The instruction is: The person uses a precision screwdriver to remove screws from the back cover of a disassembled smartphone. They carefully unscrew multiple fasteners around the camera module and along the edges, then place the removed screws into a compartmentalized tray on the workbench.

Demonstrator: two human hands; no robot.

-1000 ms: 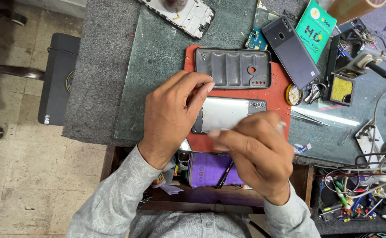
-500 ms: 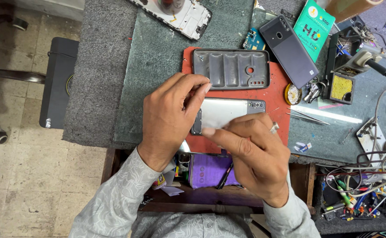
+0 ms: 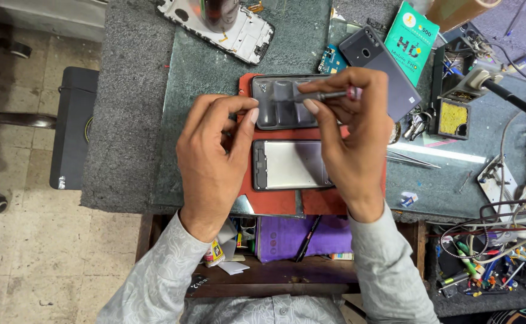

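Observation:
My right hand (image 3: 353, 138) grips a thin silver screwdriver (image 3: 320, 95) and holds it level over a dark grey compartment tray (image 3: 281, 105) on the red mat (image 3: 275, 201). My left hand (image 3: 212, 159) rests on the mat, its fingertips at the tray's left end; whether it pinches anything is hidden. An opened phone (image 3: 290, 165) with a pale inner plate lies on the mat between my two hands, below the tray.
A stripped phone frame (image 3: 239, 30) lies at the back. A dark phone (image 3: 383, 66) and a green packet (image 3: 413, 39) sit right of the tray. Tweezers (image 3: 419, 157), a soldering stand with yellow sponge (image 3: 452, 111) and tangled cables (image 3: 503, 234) crowd the right.
Both hands have moved from over the opened phone up to the grey tray. The phone's pale plate, partly covered before, now shows between the hands.

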